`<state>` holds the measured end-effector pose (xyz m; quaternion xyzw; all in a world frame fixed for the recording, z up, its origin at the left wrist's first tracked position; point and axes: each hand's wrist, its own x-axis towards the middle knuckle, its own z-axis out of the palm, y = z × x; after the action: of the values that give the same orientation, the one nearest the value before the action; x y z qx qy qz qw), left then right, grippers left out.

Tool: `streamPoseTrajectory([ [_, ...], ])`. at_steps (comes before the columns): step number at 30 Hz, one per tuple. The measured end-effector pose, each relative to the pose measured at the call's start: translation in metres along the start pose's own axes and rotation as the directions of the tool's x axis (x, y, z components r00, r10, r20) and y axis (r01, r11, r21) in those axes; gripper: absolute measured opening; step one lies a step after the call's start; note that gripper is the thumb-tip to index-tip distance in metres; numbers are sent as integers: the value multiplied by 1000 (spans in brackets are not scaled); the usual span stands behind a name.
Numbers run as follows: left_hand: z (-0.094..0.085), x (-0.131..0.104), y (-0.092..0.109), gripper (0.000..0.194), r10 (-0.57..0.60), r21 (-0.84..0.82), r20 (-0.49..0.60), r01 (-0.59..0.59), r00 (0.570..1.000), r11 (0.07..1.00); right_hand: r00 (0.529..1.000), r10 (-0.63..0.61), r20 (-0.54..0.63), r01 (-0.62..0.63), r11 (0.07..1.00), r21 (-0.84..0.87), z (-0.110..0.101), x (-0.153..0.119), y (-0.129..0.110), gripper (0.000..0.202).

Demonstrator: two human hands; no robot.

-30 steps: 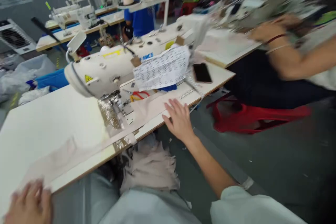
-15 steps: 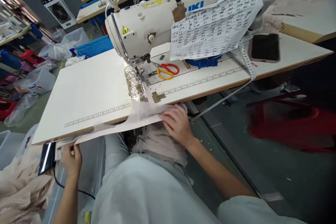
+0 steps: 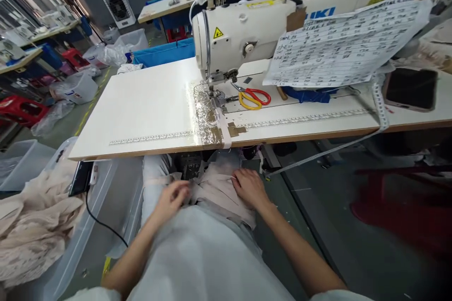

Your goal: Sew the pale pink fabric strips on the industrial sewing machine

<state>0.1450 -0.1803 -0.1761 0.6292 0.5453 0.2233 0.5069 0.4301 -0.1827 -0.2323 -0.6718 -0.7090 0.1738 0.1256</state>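
Pale pink fabric (image 3: pixel 219 190) lies bunched across my lap, below the table edge. My right hand (image 3: pixel 251 189) rests at its right side, with the thumb and fingers closed on a fold. My left hand (image 3: pixel 173 200) hovers at the left of the bundle, slightly blurred, its fingers loosely curled and apart with nothing visible in them. Ahead stands a white sewing machine (image 3: pixel 233 33). A narrow pale strip (image 3: pixel 223 129) runs from near its needle area over the table's front edge. Scissors (image 3: pixel 251 98) with red and yellow handles lie beside the needle area.
A handwritten sheet (image 3: pixel 339 47) hangs on the machine. A phone (image 3: pixel 410 88) and a tape measure (image 3: pixel 378 103) are on the right of the white table (image 3: pixel 148 99). At left, a clear bin (image 3: pixel 102 207) stands near heaped pink fabric (image 3: pixel 38 216). A red stool (image 3: pixel 395 197) is at right.
The pink fabric stretched along the table edge has come down onto my lap. My left hand has let go of its left end and moved right; my right hand has lowered slightly. The view has shifted left.
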Motion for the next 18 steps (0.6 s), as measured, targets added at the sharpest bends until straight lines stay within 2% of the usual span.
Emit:
streamPoseTrajectory([
  [1, 17, 3, 9, 50, -50, -115, 162, 70, 985, 991, 1000, 22, 1, -22, 999, 27, -3, -2, -3, 14],
  [2, 32, 6, 16, 52, -95, -206, 293, 160, 951, 965, 999, 34, 10, -35, 998, 55, -6, -6, -7, 15],
  [4, 57, 12, 26, 56, -149, -336, 450, 321, 881, 886, 999, 27, 36, -33, 982, 184, -12, -16, -20, 18],
  [5, 67, 16, 30, 57, -158, -395, 483, 375, 861, 839, 999, 11, 43, -23, 958, 286, -15, -23, -29, 21],
  [7, 79, 24, 36, 56, -162, -527, 470, 422, 868, 738, 999, -35, 12, 25, 880, 475, -23, -36, -48, 25],
  [9, 80, 31, 42, 56, -176, -653, 352, 376, 919, 657, 991, -80, -108, 125, 844, 522, -34, -45, -64, 26],
  [10, 77, 34, 46, 56, -174, -676, 299, 337, 938, 656, 976, -96, -195, 180, 858, 480, -40, -47, -70, 24],
  [11, 71, 35, 50, 55, -147, -655, 296, 313, 944, 688, 953, -109, -282, 227, 875, 427, -46, -48, -74, 22],
  [12, 64, 35, 54, 53, -95, -589, 366, 309, 926, 747, 929, -123, -349, 263, 883, 388, -52, -46, -76, 19],
  [13, 55, 34, 59, 50, -28, -485, 494, 302, 869, 821, 915, -143, -376, 292, 879, 376, -58, -42, -78, 16],
  [15, 35, 29, 70, 42, 87, -266, 762, 187, 642, 946, 926, -244, -288, 352, 834, 425, -68, -33, -79, 17],
  [16, 23, 26, 76, 37, 125, -203, 825, 83, 551, 976, 924, -329, -195, 383, 794, 473, -72, -29, -80, 20],
  [17, 11, 24, 81, 32, 162, -172, 838, -28, 520, 985, 904, -417, -97, 403, 750, 524, -76, -25, -81, 22],
  [18, -3, 21, 86, 29, 207, -162, 811, -129, 547, 978, 872, -489, -16, 410, 712, 570, -81, -21, -83, 24],
])
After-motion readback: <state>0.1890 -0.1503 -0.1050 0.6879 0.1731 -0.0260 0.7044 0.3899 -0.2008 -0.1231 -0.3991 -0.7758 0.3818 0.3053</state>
